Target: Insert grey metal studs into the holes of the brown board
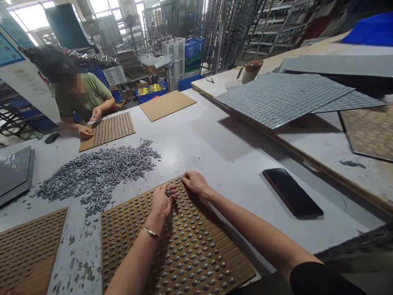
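Note:
A brown cardboard sheet (184, 246) lies in front of me, set with rows of small shiny grey spindle-shaped metal pieces. Above its far part is my left hand (163, 199), palm up with fingers curled around a few of these metal pieces (168, 192). My right hand (195, 183) is at the sheet's far right corner, fingertips pressed together and down against it. Whatever those fingertips pinch, if anything, is hidden. A large pile of loose metal pieces (101, 172) spreads over the white table (208, 143) beyond the sheet, to the left.
Across the table a co-worker (89, 94) handles another studded sheet (113, 129). One more studded sheet (30, 250) is at left, a plain cardboard (167, 104) at the back. A phone (291, 192) lies right. Grey ribbed sheets (285, 96) and a mug (252, 71) occupy the adjoining table.

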